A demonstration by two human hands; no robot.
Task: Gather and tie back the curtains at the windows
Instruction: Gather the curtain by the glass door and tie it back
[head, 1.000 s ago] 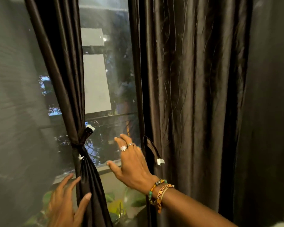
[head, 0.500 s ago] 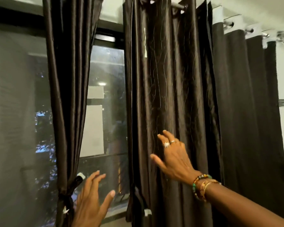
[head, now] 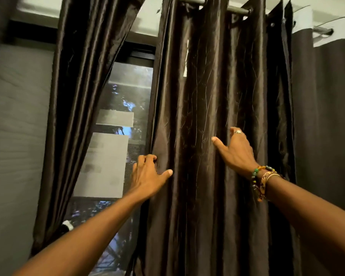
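While the tied-back curtain [head: 78, 96] slants away left, window glass [head: 126, 92] shows between it and the loose curtain [head: 197, 96] hanging off the rod [head: 237, 10]; grey curtain [head: 327, 116] crowds right. Left hand [head: 147, 176] curls fingers round loose curtain's left edge, thumb spread. Right hand [head: 235, 150]: thumb out, fingers sunk in a fold, grip unclear.

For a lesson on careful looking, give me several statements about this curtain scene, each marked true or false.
1. The left hand grips the edge of the middle curtain. True.
2. The wrist of the right hand is bare. False: it wears bracelets.
3. The left curtain hangs straight down. False: it slants toward the lower left.
4. The middle curtain hangs from a rod. True.
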